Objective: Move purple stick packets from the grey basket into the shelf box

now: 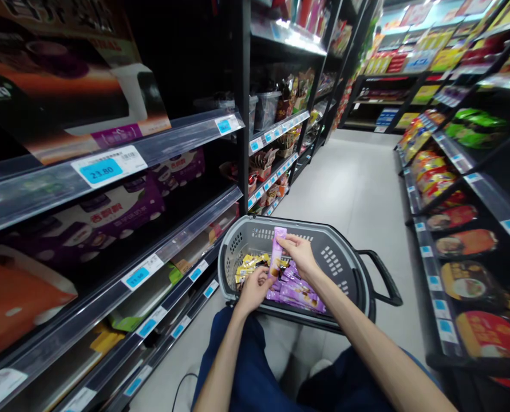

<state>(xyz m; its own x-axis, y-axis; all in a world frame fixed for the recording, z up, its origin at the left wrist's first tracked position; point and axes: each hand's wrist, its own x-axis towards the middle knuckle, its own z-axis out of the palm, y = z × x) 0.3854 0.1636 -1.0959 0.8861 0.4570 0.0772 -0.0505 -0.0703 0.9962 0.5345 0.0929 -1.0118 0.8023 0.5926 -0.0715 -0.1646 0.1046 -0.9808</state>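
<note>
Above the grey shopping basket (340, 229), both hands hold one slim purple snack packet (277, 252) upright. My right hand (300, 254) pinches its upper end, and my left hand (255, 289) is closed at its lower end. Inside the basket, a heap of similar purple packets (295, 290) lies below my right hand. Several yellow packets (250, 264) lie to the left, partly hidden behind my left hand. The basket stands on the floor before my knees, with its black handle (386, 277) sticking out to the right.
On the left, a black shelf unit (186, 220) carries boxes and price tags, close beside the basket. Another shelf (452, 177) with packaged food lines the right side. Between them the pale floor (349, 171) runs to a display (383, 97) at the far end.
</note>
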